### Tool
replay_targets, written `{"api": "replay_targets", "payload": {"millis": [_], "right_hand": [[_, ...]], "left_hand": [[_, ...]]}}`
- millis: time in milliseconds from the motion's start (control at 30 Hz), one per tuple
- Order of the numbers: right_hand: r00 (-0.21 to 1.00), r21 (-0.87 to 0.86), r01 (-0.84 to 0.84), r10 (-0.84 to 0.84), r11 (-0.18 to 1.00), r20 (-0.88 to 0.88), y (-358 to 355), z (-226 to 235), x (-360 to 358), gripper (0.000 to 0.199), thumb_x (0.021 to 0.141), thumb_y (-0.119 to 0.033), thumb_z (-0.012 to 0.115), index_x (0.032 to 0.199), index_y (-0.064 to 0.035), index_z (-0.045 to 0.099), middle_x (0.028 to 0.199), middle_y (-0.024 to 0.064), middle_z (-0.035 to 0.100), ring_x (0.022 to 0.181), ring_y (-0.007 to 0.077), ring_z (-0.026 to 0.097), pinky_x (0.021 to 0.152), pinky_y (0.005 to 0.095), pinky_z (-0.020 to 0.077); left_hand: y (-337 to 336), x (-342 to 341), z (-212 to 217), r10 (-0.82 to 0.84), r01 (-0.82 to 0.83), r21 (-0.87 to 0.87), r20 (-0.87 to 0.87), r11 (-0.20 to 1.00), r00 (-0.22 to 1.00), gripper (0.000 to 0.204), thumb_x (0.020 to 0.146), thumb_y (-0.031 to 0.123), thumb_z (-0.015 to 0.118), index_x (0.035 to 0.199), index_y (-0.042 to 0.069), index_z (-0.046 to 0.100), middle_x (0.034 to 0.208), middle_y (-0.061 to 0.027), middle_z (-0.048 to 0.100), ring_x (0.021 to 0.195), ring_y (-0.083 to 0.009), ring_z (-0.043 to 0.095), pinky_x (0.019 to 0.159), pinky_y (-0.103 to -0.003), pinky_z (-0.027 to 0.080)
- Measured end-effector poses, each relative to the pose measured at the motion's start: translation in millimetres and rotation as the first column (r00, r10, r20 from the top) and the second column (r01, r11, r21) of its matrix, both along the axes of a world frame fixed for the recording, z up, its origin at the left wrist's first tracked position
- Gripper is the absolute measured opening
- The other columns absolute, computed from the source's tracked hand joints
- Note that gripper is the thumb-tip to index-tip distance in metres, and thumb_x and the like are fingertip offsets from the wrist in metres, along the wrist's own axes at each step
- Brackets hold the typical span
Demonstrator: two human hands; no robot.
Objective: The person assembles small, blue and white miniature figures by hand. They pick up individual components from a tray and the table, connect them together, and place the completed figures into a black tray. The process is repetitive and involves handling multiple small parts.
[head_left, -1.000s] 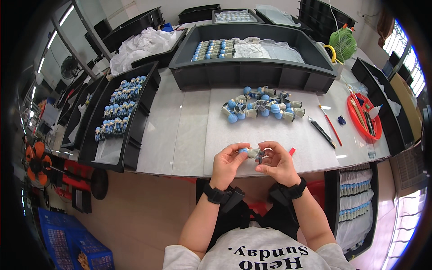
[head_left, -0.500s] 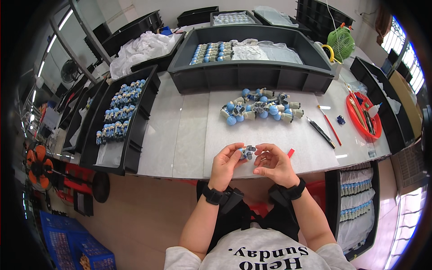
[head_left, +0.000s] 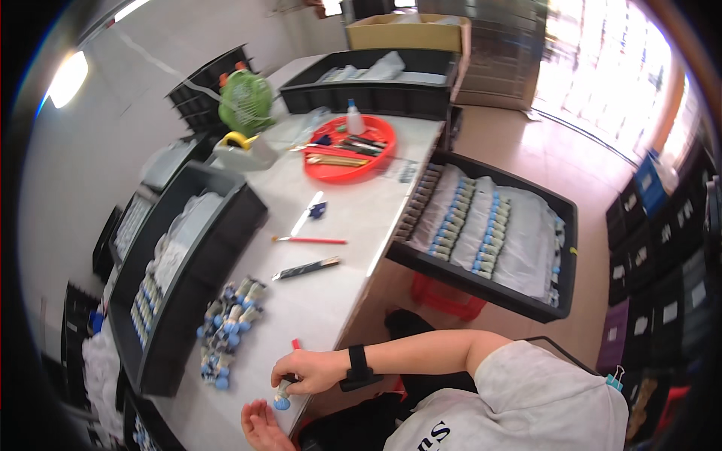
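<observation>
A small figurine (head_left: 282,400) with a blue head and pale body hangs head-down from the fingers of my right hand (head_left: 312,370), over the table's near edge. My right hand is closed around its lower part, which the fingers hide. My left hand (head_left: 262,427) lies just beside the figurine, palm upward and fingers apart, with nothing in it. A pile of similar blue-headed figurines (head_left: 229,327) rests on the table farther in. Close to my right hand lies a small red piece (head_left: 295,344).
On the table (head_left: 323,301) are a dark pen-like tool (head_left: 307,268), a red-handled brush (head_left: 316,240) and a red tray (head_left: 350,174) of tools with a white bottle (head_left: 354,119). Black bins (head_left: 188,286) line its back. To the right, a black crate (head_left: 481,279) holds rows of figurines above a red stool (head_left: 451,301).
The view has swung to the right, bringing the crate and floor there into sight. The figurine has passed from my left hand to my right, and my left hand has opened.
</observation>
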State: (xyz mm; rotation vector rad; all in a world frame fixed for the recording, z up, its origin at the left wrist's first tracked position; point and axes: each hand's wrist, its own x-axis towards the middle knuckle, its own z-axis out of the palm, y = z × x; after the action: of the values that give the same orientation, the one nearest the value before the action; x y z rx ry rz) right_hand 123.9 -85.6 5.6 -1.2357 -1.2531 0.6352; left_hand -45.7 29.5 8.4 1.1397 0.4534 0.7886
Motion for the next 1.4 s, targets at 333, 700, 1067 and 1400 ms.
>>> {"api": "replay_targets", "payload": {"millis": [333, 700, 1067, 1400], "right_hand": [[0.292, 0.011, 0.952, -0.918, 0.306, 0.27, -268, 18, 181, 0.021, 0.069, -0.009, 0.064, 0.089, -0.0041, 0.063, 0.074, 0.004, 0.061, 0.06, 0.0077, 0.053, 0.056, 0.0217, 0.0432], [-0.262, -0.365, 0.69, -0.687, -0.624, 0.678, -511, -126, 270, 0.016, 0.067, -0.011, 0.062, 0.083, -0.0117, 0.06, 0.089, 0.0118, 0.061, 0.089, 0.0282, 0.058, 0.079, 0.035, 0.045], [-0.3, -0.378, 0.673, -0.702, -0.636, 0.646, -522, -188, 297, 0.021, 0.067, -0.004, 0.061, 0.088, -0.0085, 0.059, 0.09, 0.0127, 0.061, 0.089, 0.027, 0.058, 0.079, 0.0336, 0.0451], [-0.101, -0.366, 0.827, -0.753, -0.427, 0.65, -528, -177, 289, 0.029, 0.076, -0.017, 0.05, 0.101, -0.0064, 0.059, 0.099, 0.0174, 0.059, 0.098, 0.0297, 0.054, 0.085, 0.0357, 0.0417]], "left_hand": [[8, -4, -5, -0.021, 0.031, 0.088, -0.105, 0.996, 0.994, 0.026, 0.087, 0.011, 0.048, 0.11, -0.002, 0.046, 0.1, -0.0155, 0.055, 0.093, -0.0246, 0.053, 0.088, -0.036, 0.041], [21, -6, -13, -0.007, 0.024, 0.106, -0.16, 0.994, 0.987, 0.024, 0.089, 0.011, 0.046, 0.11, 0.001, 0.045, 0.102, -0.0139, 0.055, 0.095, -0.0234, 0.053, 0.086, -0.037, 0.042], [16, -4, -7, 0.07, -0.029, 0.172, -0.241, 0.985, 0.968, 0.027, 0.089, 0.013, 0.046, 0.113, 0.001, 0.044, 0.102, -0.0136, 0.054, 0.097, -0.0233, 0.05, 0.088, -0.038, 0.04], [21, -3, -8, 0.076, -0.034, 0.186, -0.224, 0.982, 0.972, 0.032, 0.087, 0.013, 0.05, 0.113, -0.004, 0.042, 0.097, -0.0155, 0.054, 0.091, -0.0242, 0.052, 0.085, -0.04, 0.041]]}}
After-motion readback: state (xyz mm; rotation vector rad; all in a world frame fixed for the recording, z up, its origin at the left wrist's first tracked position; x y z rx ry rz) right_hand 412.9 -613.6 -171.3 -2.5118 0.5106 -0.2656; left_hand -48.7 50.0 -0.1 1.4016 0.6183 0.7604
